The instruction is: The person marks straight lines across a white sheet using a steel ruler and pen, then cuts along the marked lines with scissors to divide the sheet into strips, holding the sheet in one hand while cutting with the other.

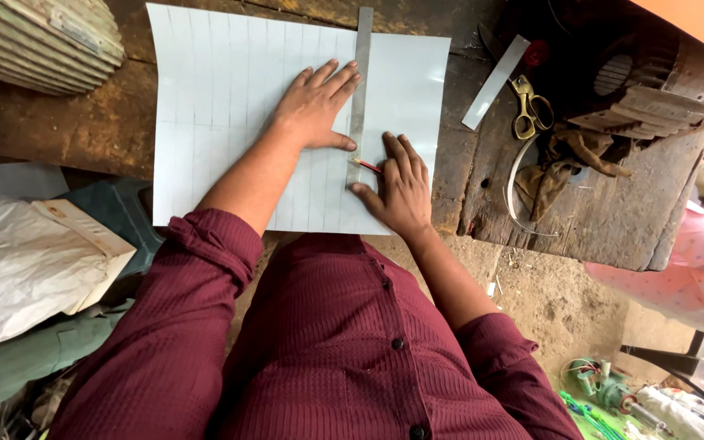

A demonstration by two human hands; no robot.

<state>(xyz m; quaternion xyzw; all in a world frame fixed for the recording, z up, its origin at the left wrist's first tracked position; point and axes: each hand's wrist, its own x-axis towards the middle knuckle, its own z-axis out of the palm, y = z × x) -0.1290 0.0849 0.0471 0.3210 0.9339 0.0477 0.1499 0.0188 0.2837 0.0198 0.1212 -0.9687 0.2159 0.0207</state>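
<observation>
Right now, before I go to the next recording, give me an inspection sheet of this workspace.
Surface: worn wooden bench, stained.
Job's things: white sheet ruled with lines; metal ruler lying on it; red pencil at the ruler's edge.
Clutter: scissors, loose metal strip, rag, ribbed casing.
Grips: left hand flat, pressing the ruler; right hand holding the pencil.
Cables: nothing seen.
Surroundings: dirt floor; another person's pink sleeve at the right.
</observation>
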